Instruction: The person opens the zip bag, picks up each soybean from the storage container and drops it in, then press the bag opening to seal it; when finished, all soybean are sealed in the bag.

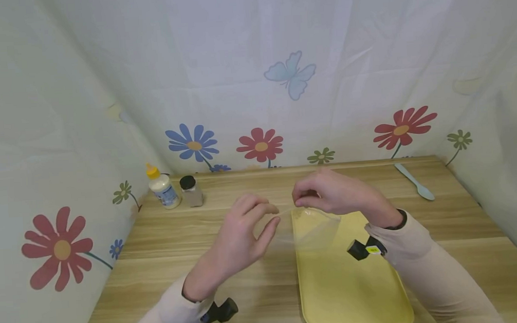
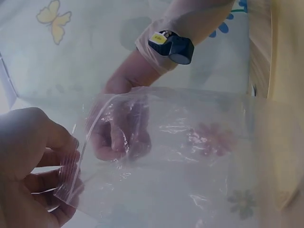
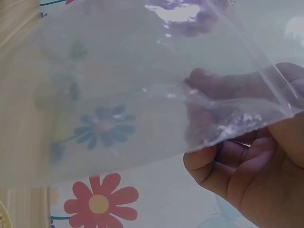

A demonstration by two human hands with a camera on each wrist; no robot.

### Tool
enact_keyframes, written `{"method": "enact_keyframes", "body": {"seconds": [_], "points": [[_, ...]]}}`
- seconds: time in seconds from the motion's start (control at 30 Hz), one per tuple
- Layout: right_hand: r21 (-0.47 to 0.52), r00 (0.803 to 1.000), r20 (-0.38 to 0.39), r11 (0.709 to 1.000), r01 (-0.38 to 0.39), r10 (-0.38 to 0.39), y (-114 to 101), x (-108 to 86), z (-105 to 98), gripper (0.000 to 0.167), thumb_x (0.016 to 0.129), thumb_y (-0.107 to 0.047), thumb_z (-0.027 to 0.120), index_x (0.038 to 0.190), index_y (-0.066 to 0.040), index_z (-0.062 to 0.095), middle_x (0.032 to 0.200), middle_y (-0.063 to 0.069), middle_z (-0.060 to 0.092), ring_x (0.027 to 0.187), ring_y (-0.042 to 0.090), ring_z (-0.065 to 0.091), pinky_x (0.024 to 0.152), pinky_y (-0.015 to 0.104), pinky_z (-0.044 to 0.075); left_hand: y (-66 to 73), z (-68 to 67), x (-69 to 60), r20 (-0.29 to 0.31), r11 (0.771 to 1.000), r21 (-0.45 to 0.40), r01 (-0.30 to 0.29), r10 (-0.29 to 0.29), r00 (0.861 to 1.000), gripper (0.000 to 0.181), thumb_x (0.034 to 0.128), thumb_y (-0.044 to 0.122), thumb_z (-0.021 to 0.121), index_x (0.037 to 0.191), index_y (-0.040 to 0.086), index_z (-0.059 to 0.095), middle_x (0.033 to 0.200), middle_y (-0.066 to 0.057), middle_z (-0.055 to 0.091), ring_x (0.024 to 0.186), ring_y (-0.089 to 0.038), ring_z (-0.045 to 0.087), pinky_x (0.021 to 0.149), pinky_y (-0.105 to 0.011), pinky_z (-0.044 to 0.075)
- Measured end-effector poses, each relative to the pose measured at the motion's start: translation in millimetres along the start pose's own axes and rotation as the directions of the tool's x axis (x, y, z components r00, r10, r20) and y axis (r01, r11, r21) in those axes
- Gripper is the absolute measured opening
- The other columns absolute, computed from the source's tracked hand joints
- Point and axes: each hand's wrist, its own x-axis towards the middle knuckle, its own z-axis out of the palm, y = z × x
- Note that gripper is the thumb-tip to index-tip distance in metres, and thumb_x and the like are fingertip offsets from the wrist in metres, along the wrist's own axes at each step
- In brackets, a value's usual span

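Note:
A clear zip bag (image 1: 316,229) is stretched between both hands above a yellow tray (image 1: 352,283). My left hand (image 1: 240,233) pinches one end of its zip edge between thumb and fingers. In the left wrist view, the zip strip (image 2: 90,137) runs from the left hand (image 2: 33,166) towards the right hand, which shows through the plastic. My right hand (image 1: 330,189) grips the other end of that edge with curled fingers. The right wrist view has the see-through bag (image 3: 104,95) hanging beside the right hand (image 3: 251,166). No contents show in the bag.
A squeeze bottle (image 1: 165,191) with a yellow cap and a small jar (image 1: 193,194) with a black lid stand at the back left of the wooden table (image 1: 142,284). A pale blue spoon (image 1: 414,182) lies at the back right. A flowered curtain (image 1: 219,75) surrounds the table.

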Motion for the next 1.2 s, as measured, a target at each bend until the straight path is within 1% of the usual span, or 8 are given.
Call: {"method": "enact_keyframes", "body": {"seconds": [0.1,0.2,0.3,0.43,0.6,0.8,0.93,1.2], "points": [[0.007,1.000,0.003,1.000,-0.006,0.006,1.0,-0.3,0.9,0.008,0.094,-0.013,0.064,0.088,-0.016,0.069,0.079,-0.006,0.066,0.068,0.002,0.054,0.064,0.022,0.050,-2.6,1.2,-1.8,0.031,0.995,-0.078,0.062,-0.060,0.998,0.011,0.0831,0.014,0.073,0.093,0.009,0.071,0.095,0.000,0.060,0.090,-0.016,0.057,0.079,-0.031,0.050],[0.020,1.000,0.007,1.000,-0.004,0.003,1.6,-0.6,2.0,0.008,0.094,-0.013,0.064,0.088,-0.016,0.069,0.079,-0.005,0.066,0.068,0.003,0.054,0.064,0.022,0.050,-3.6,3.1,-4.7,0.072,0.977,-0.166,0.135,-0.125,0.990,0.011,0.0832,0.015,0.073,0.093,0.012,0.073,0.097,0.001,0.060,0.092,-0.014,0.057,0.082,-0.031,0.051],[0.030,1.000,0.009,1.000,0.005,-0.006,2.7,-1.2,3.4,0.008,0.094,-0.013,0.063,0.089,-0.015,0.069,0.079,-0.003,0.066,0.068,0.003,0.053,0.063,0.023,0.050,-3.3,5.6,-8.4,0.127,0.955,-0.209,0.212,-0.188,0.974,0.011,0.0850,0.017,0.071,0.095,0.015,0.073,0.099,0.004,0.061,0.092,-0.011,0.058,0.080,-0.029,0.051],[0.027,1.000,0.003,0.999,0.017,-0.017,4.2,-1.5,5.1,0.008,0.094,-0.013,0.063,0.088,-0.015,0.068,0.079,-0.004,0.065,0.067,0.003,0.053,0.063,0.022,0.049,-1.6,8.5,-12.5,0.193,0.931,-0.222,0.290,-0.250,0.949,0.012,0.0864,0.019,0.070,0.098,0.019,0.073,0.098,0.009,0.062,0.088,-0.009,0.059,0.076,-0.027,0.052],[0.028,1.000,-0.002,0.999,0.022,-0.022,4.5,-1.5,6.1,0.008,0.094,-0.013,0.063,0.088,-0.015,0.068,0.078,-0.005,0.065,0.067,0.003,0.052,0.063,0.022,0.049,-0.6,8.6,-15.5,0.229,0.927,-0.206,0.315,-0.268,0.936,0.013,0.0871,0.018,0.068,0.099,0.019,0.072,0.100,0.008,0.066,0.089,-0.010,0.061,0.077,-0.027,0.053],[0.025,1.000,0.010,1.000,-0.004,0.003,4.5,-0.8,8.1,0.007,0.094,-0.013,0.064,0.089,-0.015,0.069,0.079,-0.006,0.064,0.067,0.003,0.052,0.063,0.022,0.049,-1.6,9.0,-18.3,0.269,0.926,-0.155,0.344,-0.296,0.917,0.018,0.0864,0.019,0.068,0.103,0.014,0.072,0.106,0.003,0.069,0.086,-0.010,0.061,0.077,-0.028,0.053],[0.019,1.000,0.009,1.000,-0.009,0.008,4.5,-0.2,9.0,0.007,0.093,-0.013,0.064,0.088,-0.015,0.069,0.078,-0.004,0.064,0.067,0.003,0.052,0.063,0.022,0.049,-3.4,10.1,-19.3,0.270,0.929,-0.138,0.344,-0.299,0.915,0.019,0.0855,0.019,0.068,0.103,0.011,0.072,0.105,0.001,0.069,0.084,-0.010,0.062,0.076,-0.029,0.054],[0.015,1.000,0.002,1.000,0.006,-0.006,6.0,0.2,10.5,0.007,0.093,-0.013,0.065,0.087,-0.014,0.069,0.077,-0.007,0.063,0.067,0.002,0.052,0.063,0.022,0.049,-6.5,10.5,-20.9,0.266,0.935,-0.128,0.332,-0.290,0.919,0.016,0.0841,0.017,0.069,0.099,0.012,0.073,0.101,0.002,0.069,0.081,-0.011,0.063,0.073,-0.027,0.054]]}}
